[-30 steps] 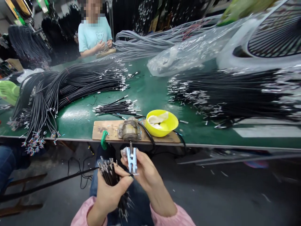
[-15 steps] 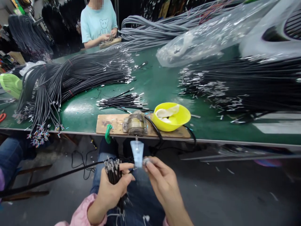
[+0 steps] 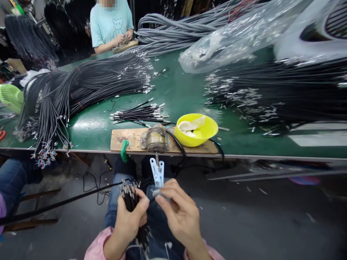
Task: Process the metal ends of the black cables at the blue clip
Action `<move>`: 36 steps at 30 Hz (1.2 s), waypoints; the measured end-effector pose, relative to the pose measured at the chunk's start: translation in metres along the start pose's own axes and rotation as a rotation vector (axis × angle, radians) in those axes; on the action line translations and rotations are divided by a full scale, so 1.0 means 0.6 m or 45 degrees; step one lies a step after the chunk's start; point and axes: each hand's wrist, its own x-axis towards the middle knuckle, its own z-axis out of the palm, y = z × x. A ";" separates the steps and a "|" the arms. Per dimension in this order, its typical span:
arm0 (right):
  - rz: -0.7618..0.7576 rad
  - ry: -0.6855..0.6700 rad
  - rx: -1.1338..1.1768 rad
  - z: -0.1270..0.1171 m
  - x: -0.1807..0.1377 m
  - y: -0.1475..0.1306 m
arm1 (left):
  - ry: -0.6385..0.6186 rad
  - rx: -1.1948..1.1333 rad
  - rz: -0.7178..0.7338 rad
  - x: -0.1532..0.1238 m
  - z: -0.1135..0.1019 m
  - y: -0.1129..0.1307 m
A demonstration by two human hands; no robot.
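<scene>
My left hand [image 3: 130, 216] is closed around a bundle of short black cables [image 3: 129, 196] with bare silvery ends pointing up. Close beside it, my right hand [image 3: 180, 213] pinches a small greyish piece [image 3: 156, 193] between thumb and fingers; its exact kind is too small to tell. Just above that pinch, a light blue clothespin [image 3: 157, 172] hangs from the shaft of a small motor [image 3: 155, 139]. The motor sits on a wooden board [image 3: 119, 139] at the table's front edge, and the clothespin's prongs now show distinctly.
A yellow bowl [image 3: 196, 139] with white material stands on the board's right end, near a green clamp [image 3: 124, 151]. Short cables [image 3: 139, 112] lie behind the motor. Long black cable bundles [image 3: 92, 81] cover the table's left; more cables [image 3: 271, 94] lie right. A person [image 3: 112, 27] works opposite.
The blurred clothespin now appears sharp, with its two prongs visible. My right hand has moved left toward the cable bundle, and my left fingers have drawn back from the clothespin.
</scene>
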 end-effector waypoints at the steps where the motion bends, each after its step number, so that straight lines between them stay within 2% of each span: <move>1: 0.062 0.080 0.070 0.006 -0.005 0.003 | -0.002 -0.024 0.018 0.001 0.002 0.001; 4: 0.457 0.259 0.435 0.025 -0.019 0.009 | 0.011 -0.014 0.114 0.001 0.015 0.015; 7: 0.888 0.240 0.914 0.037 -0.021 0.009 | 0.051 0.001 0.161 -0.005 0.027 0.039; 9: 1.030 0.192 1.110 0.037 -0.018 0.007 | 0.093 -0.006 0.133 -0.010 0.031 0.051; 12: 1.066 0.135 1.100 0.027 -0.014 0.007 | 0.084 -0.055 0.009 -0.016 0.034 0.055; 16: 0.985 0.154 0.852 0.003 -0.011 0.014 | -0.002 -0.066 -0.057 -0.019 0.036 0.052; 20: 0.717 0.036 0.583 -0.015 -0.004 0.013 | -0.034 -0.024 -0.076 -0.018 0.033 0.053; 22: 0.660 -0.017 0.501 -0.016 -0.003 0.011 | 0.011 0.000 -0.044 -0.020 0.030 0.054; 27: 0.754 0.024 0.540 0.005 -0.017 0.007 | 0.186 0.046 0.108 -0.027 0.026 0.054; 29: 0.549 0.154 0.319 0.015 -0.023 0.009 | 0.203 0.055 0.124 -0.027 0.028 0.053; 31: 0.161 0.348 -0.037 0.020 -0.026 0.012 | 0.173 0.065 0.095 -0.025 0.033 0.052; 33: -0.198 0.453 -0.324 0.020 -0.024 0.016 | 0.110 0.079 0.051 -0.021 0.037 0.054; 34: -0.295 0.449 -0.380 0.019 -0.022 0.018 | 0.076 0.089 0.037 -0.019 0.038 0.057; 35: -0.311 0.410 -0.365 0.016 -0.019 0.019 | 0.050 0.101 0.035 -0.018 0.038 0.060; 36: -0.242 0.348 -0.285 0.012 -0.015 0.018 | 0.036 0.113 0.048 -0.017 0.039 0.065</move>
